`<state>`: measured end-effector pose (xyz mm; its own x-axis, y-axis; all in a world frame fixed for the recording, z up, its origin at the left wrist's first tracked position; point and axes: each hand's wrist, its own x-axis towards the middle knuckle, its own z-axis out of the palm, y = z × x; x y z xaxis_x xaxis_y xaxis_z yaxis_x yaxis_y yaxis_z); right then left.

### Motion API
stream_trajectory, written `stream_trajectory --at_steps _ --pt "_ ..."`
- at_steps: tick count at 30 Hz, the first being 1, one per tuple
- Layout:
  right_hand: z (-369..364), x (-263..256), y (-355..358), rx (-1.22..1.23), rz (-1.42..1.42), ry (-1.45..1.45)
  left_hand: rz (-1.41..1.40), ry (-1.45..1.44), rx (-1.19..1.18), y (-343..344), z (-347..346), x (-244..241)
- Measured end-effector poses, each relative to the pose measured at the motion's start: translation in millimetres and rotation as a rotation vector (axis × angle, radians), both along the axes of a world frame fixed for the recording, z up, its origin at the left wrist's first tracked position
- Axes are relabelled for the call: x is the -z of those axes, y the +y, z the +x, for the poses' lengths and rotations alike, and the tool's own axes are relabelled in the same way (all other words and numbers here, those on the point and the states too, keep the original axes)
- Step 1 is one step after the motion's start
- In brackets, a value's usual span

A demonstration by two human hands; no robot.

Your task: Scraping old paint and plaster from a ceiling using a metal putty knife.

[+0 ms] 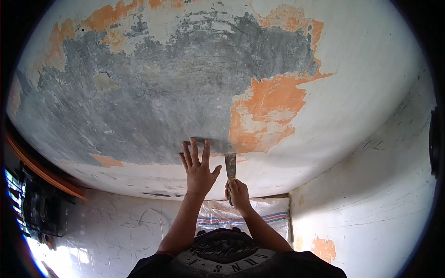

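A wall (139, 93) with peeled paint fills the upper view, showing bare grey plaster, orange patches and white paint. My left hand (199, 170) holds no tool; its fingers are spread, with the fingertips at the lower part of the grey area. To its right, my right hand (238, 194) grips the handle of a metal putty knife (230, 165). The blade points away from me, its tip at the lower border of the grey and orange areas. An orange paint patch (267, 111) lies above and to the right of the blade.
A white sheet with blue and red stripes (274, 217) lies behind my forearms on the marbled tile floor (104, 222). On the right stands another white wall (361, 201) with scratches. An orange edge (45, 170) and dark objects (41, 205) are at the left.
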<state>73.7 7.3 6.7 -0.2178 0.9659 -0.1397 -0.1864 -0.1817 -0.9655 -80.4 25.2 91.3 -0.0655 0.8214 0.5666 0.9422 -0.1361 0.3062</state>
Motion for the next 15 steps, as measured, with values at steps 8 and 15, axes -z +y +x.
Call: stream_trajectory --at_steps 8,15 --pt "-13 -96 21 0.025 0.264 0.016 0.014 -0.061 0.016 -3 -5 2" --pt "-4 -20 -5 0.064 0.007 -0.031 -0.010 -0.027 0.014 0 -1 2"
